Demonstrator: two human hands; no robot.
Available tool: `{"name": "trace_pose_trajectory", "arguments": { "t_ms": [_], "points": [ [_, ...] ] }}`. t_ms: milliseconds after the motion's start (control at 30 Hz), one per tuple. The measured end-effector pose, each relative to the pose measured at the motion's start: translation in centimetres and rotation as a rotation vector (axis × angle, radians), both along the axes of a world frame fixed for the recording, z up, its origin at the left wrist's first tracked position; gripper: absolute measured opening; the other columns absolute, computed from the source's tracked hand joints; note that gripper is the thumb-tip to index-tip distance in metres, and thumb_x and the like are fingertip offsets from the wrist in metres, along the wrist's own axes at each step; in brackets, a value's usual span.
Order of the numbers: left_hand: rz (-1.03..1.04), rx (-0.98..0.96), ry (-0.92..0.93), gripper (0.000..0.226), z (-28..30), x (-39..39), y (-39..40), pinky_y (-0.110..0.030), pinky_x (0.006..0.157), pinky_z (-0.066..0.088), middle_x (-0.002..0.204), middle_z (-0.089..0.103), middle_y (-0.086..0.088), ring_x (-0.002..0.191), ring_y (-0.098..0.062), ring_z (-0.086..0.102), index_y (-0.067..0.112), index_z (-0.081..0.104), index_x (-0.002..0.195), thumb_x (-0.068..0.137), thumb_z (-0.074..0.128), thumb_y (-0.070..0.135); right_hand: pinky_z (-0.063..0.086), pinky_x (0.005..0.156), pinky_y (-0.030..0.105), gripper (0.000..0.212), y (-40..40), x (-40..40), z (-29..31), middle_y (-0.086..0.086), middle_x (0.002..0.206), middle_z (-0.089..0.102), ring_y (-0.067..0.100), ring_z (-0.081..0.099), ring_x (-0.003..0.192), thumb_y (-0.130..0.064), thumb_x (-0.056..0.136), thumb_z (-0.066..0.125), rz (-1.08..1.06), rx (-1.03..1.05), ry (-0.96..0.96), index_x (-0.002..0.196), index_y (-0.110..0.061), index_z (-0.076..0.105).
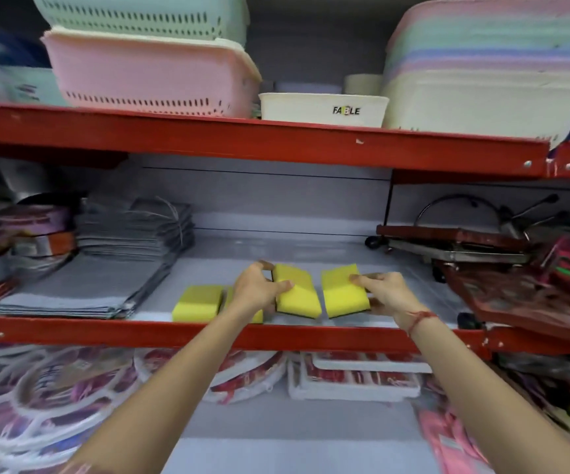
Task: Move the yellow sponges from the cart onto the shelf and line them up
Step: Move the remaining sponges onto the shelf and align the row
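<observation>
Several yellow sponges lie in a row near the front of the middle shelf [208, 333], which has a red front rail. My left hand [258, 285] grips one yellow sponge [299, 295] from its left side. My right hand [384, 290] holds another yellow sponge [341, 292] by its right end. Both held sponges show a dark underside and sit slightly tilted, a small gap between them. A free sponge [197, 302] rests at the left end. Another sponge [258, 314] beside it is mostly hidden behind my left wrist. The cart is out of view.
Folded grey cloths [106, 282] are stacked left of the sponges. A dark red trolley and packaged goods [482, 248] crowd the right side. Plastic baskets [153, 73] and a white tub [324, 109] fill the upper shelf. Packaged items lie on the shelf below.
</observation>
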State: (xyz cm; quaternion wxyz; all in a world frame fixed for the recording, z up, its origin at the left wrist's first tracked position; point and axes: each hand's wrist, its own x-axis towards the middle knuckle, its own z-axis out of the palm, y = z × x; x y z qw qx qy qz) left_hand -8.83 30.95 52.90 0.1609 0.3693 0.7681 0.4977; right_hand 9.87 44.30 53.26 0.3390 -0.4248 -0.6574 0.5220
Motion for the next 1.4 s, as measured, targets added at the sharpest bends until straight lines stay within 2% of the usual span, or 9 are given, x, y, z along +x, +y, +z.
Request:
{"name": "trace_pose_trajectory", "arguments": {
  "t_ms": [200, 267, 333, 433, 500, 600, 767, 1133, 1400],
  "points": [
    [0.0, -0.19, 0.193, 0.065, -1.1, 1.6, 3.1, -0.034, 0.089, 0.049, 0.122, 0.066, -0.016, 0.113, -0.03, 0.061, 0.01, 0.052, 0.13, 0.078, 0.074, 0.041, 0.058, 0.07, 0.047, 0.052, 3.4, -0.1, -2.0, 0.038, 0.103, 0.065, 0.031, 0.062, 0.076, -0.02, 0.077, 0.075, 0.013, 0.006, -0.157, 0.1, 0.023, 0.057],
    [0.021, -0.232, 0.29, 0.052, -1.3, 1.8, 3.4, -0.036, 0.09, 0.048, 0.12, 0.065, -0.014, 0.116, -0.031, 0.059, 0.01, 0.055, 0.114, 0.078, 0.073, 0.042, 0.054, 0.067, 0.047, 0.043, 4.3, -0.4, -2.7, 0.025, 0.065, 0.062, 0.025, 0.052, 0.061, -0.025, 0.074, 0.077, 0.005, 0.095, -0.28, 0.071, 0.015, 0.062],
    [0.042, -0.268, 0.39, 0.047, -1.3, 1.5, 3.5, -0.037, 0.087, 0.05, 0.108, 0.066, -0.011, 0.111, -0.031, 0.06, 0.011, 0.053, 0.102, 0.077, 0.072, 0.046, 0.042, 0.065, 0.035, 0.041, 3.9, -0.6, -2.4, 0.009, 0.056, 0.044, 0.024, 0.046, 0.055, -0.031, 0.077, 0.072, -0.02, 0.203, -0.458, 0.053, -0.007, 0.05],
    [0.06, -0.263, 0.477, 0.064, -0.9, 0.1, 3.3, -0.037, 0.09, 0.05, 0.115, 0.069, -0.013, 0.115, -0.03, 0.059, 0.006, 0.058, 0.121, 0.076, 0.07, 0.051, 0.045, 0.088, 0.033, 0.041, 2.5, -2.0, -1.3, 0.016, 0.107, 0.062, 0.031, 0.059, 0.107, -0.039, 0.086, 0.06, -0.033, 0.399, -0.646, 0.109, -0.005, 0.061],
    [0.047, -0.233, 0.501, 0.063, -0.4, -1.3, 2.4, -0.035, 0.096, 0.046, 0.124, 0.067, -0.011, 0.121, -0.029, 0.056, 0.009, 0.056, 0.128, 0.081, 0.064, 0.051, 0.038, 0.106, 0.035, 0.057, 1.2, -3.9, -0.6, 0.013, 0.142, 0.049, 0.029, 0.044, 0.132, -0.041, 0.09, 0.054, 0.052, 0.527, -0.568, 0.135, -0.007, 0.045],
    [-0.02, -0.254, 0.574, 0.063, -0.1, -4.1, 0.2, -0.038, 0.113, 0.032, 0.151, 0.042, -0.009, 0.142, -0.025, 0.036, 0.013, 0.043, 0.142, 0.091, 0.049, 0.05, 0.015, 0.12, 0.036, 0.064, -1.0, -7.7, -0.4, 0.01, 0.159, 0.02, 0.024, 0.016, 0.147, -0.044, 0.096, 0.041, 0.278, 0.676, -0.543, 0.148, -0.01, 0.024],
    [-0.115, -0.479, 0.609, 0.062, -1.3, -9.1, -3.8, -0.043, 0.124, -0.005, 0.163, -0.01, -0.005, 0.15, -0.017, -0.014, 0.012, 0.002, 0.154, 0.102, 0.02, 0.041, -0.001, 0.123, 0.039, 0.062, -4.8, -13.7, -2.0, 0.009, 0.161, -0.003, 0.02, -0.008, 0.149, -0.04, 0.101, 0.023, 0.515, 0.744, -0.69, 0.15, -0.008, 0.004],
    [-0.241, -0.656, 0.578, 0.055, -3.5, -9.7, -6.7, -0.036, 0.123, 0.004, 0.162, -0.003, -0.015, 0.151, -0.025, -0.007, 0.0, 0.011, 0.151, 0.104, 0.021, 0.025, 0.012, 0.122, 0.038, 0.049, -7.4, -14.7, -4.4, 0.012, 0.159, 0.017, 0.02, 0.013, 0.148, -0.032, 0.101, 0.029, 0.649, 0.775, -0.779, 0.143, -0.007, 0.035],
    [-0.268, -0.652, 0.588, 0.056, -3.5, -7.9, -6.6, -0.034, 0.123, 0.004, 0.162, 0.0, -0.018, 0.151, -0.028, -0.001, -0.001, 0.007, 0.151, 0.104, 0.022, 0.025, 0.014, 0.12, 0.036, 0.05, -8.6, -13.0, -3.8, 0.012, 0.158, 0.024, 0.021, 0.02, 0.147, -0.032, 0.1, 0.034, 0.625, 0.796, -0.776, 0.145, -0.01, 0.032]
  ]
}}
